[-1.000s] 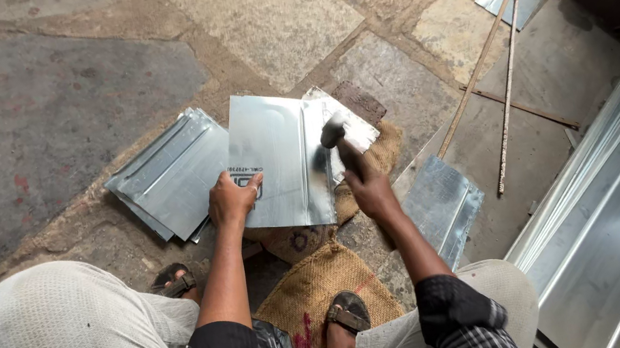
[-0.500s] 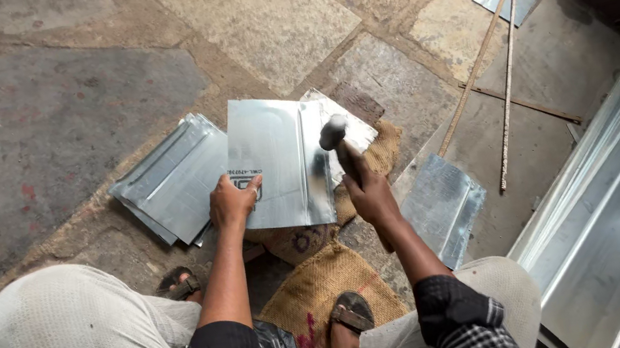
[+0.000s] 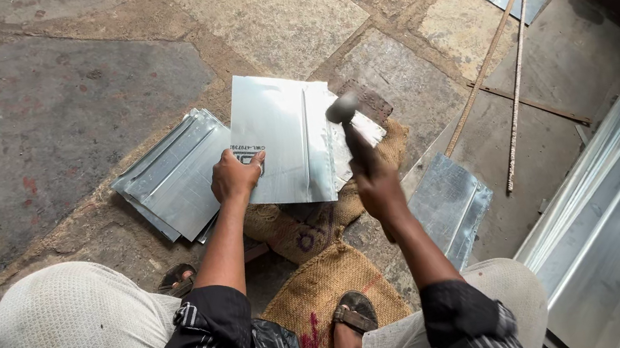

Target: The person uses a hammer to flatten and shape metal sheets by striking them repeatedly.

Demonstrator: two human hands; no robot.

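Left hand (image 3: 235, 178): my fingers are pressed flat on the near-left corner of the bright, rectangular galvanised metal sheet (image 3: 281, 147), pinning it down; they are closed onto its edge, thumb on top.
Right hand (image 3: 377, 187): my fingers are clenched round the dark handle of the round-headed steel hammer (image 3: 343, 108); the head hangs just above the sheet's right margin.
Work piece: the sheet lies just beyond my left fingertips, resting on a brown burlap sack (image 3: 316, 222); a raised fold runs along it close to its right edge, directly under the hammer head.
Beneath the sheet: a dark flat block (image 3: 369, 100) shows past the right edge, beyond my right knuckles; whether the sheet bears on it I cannot tell.
Left of my left fingers: a stack of folded grey metal sheets (image 3: 173, 175), touching the work piece's left edge.
Right of my right wrist: one more ribbed grey sheet (image 3: 450, 206) on the stone floor (image 3: 53, 98), and beyond it two thin metal rods (image 3: 512, 93).
Step in hand (judged): hammering the fold along the right margin.
Next move calls for (judged): a square blow on the seam, my left fingers kept well clear of the line and pressing hard so the sheet does not skid on the sacking.
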